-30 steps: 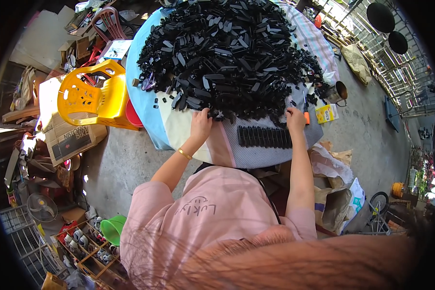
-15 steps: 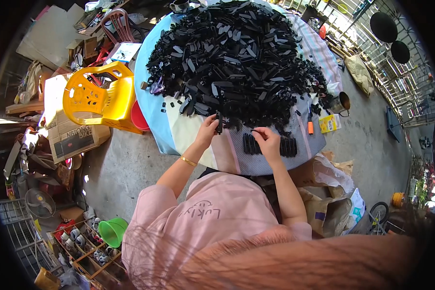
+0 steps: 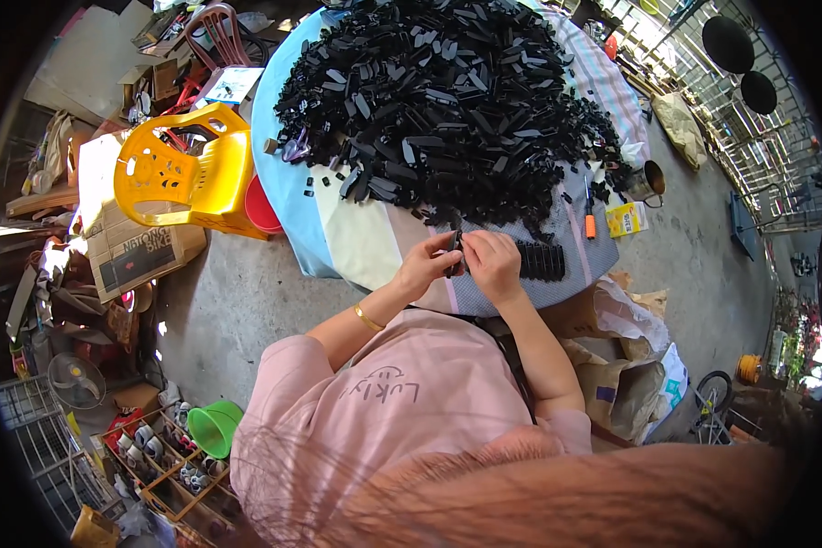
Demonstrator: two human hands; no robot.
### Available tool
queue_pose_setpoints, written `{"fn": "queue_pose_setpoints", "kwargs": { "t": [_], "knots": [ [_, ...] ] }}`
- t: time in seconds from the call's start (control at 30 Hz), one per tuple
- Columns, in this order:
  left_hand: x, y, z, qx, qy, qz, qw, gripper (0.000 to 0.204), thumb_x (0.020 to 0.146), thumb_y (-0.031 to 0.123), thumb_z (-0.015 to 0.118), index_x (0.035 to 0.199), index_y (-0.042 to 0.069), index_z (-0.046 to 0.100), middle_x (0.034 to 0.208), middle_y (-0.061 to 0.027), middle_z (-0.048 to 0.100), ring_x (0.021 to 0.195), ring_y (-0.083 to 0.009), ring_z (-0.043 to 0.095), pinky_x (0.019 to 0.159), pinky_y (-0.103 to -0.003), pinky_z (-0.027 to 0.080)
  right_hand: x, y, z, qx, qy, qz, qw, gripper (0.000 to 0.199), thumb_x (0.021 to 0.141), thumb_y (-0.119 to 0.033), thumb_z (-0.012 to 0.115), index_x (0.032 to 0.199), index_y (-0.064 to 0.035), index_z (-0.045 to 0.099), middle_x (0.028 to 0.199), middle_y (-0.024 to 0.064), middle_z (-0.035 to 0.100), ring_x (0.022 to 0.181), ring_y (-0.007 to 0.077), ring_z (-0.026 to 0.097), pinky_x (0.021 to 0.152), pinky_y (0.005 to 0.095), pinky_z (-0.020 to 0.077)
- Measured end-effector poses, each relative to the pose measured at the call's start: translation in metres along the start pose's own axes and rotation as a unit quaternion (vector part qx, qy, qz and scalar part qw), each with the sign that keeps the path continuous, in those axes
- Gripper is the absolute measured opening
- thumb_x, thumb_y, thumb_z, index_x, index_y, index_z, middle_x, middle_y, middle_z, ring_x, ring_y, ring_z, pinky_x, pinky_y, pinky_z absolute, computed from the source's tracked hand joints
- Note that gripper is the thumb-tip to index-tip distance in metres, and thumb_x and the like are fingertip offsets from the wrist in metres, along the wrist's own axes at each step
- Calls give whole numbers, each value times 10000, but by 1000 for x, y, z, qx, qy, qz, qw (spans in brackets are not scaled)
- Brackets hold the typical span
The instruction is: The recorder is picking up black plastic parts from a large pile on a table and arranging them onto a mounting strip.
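Close to the table's near edge, my left hand (image 3: 422, 268) grips a long, narrow black plastic piece (image 3: 454, 245). Against it, the fingers of my right hand (image 3: 494, 263) are pinched together; anything small between them is hidden. Just right of that hand lies a row of similar black pieces (image 3: 542, 261), set side by side and partly covered by the hand. Beyond both hands spreads a big heap of loose black plastic parts (image 3: 447, 110), long flat ones in the middle and small ones round its border.
A screwdriver (image 3: 590, 224) with an orange handle, a yellow packet (image 3: 626, 219) and a metal mug (image 3: 649, 181) are at the table's right. The cloth-covered table (image 3: 352, 242) has a yellow chair (image 3: 215, 173) and a red bucket (image 3: 261, 206) to its left. Paper sacks (image 3: 612, 388) stand below right.
My left hand has moved right and nearer with the black piece. The right hand has shifted left from above the row, and both hands now meet at the piece.
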State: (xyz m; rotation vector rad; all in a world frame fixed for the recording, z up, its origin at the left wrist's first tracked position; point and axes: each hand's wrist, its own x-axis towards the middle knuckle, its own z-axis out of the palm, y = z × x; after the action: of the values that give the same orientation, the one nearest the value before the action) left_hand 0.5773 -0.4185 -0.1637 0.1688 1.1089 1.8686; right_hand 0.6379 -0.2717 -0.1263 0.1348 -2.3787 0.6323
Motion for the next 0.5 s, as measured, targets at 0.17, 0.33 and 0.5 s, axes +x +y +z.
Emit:
{"fn": "queue_pose_setpoints", "kwargs": {
  "t": [0.17,0.33,0.5],
  "knots": [
    [-7,3,8,-64,44,-36,996,356,909,148,511,1234,12,466,1013,-41,581,856,-134,578,769,-304,499,-3,-4,0,-10,-21,-16,1000,146,724,-73,626,866,-44,607,820,60,596,735,236,581,667,342,453],
    [-10,-3,2,-100,62,-49,992,303,913,189,510,1184,54,530,955,-20,599,815,-112,578,708,-277,500,-6,-14,-4,41,-61,28,997,176,751,-112,605,898,-16,612,845,72,582,763,243,570,690,353,445],
    [-19,-27,-17,-108,91,-102,985,287,912,196,511,1170,74,536,986,-23,599,859,-126,583,755,-302,499,-27,-22,7,89,-128,63,986,228,768,-167,607,928,-6,619,851,67,557,789,231,547,755,369,404]
  ]
}}
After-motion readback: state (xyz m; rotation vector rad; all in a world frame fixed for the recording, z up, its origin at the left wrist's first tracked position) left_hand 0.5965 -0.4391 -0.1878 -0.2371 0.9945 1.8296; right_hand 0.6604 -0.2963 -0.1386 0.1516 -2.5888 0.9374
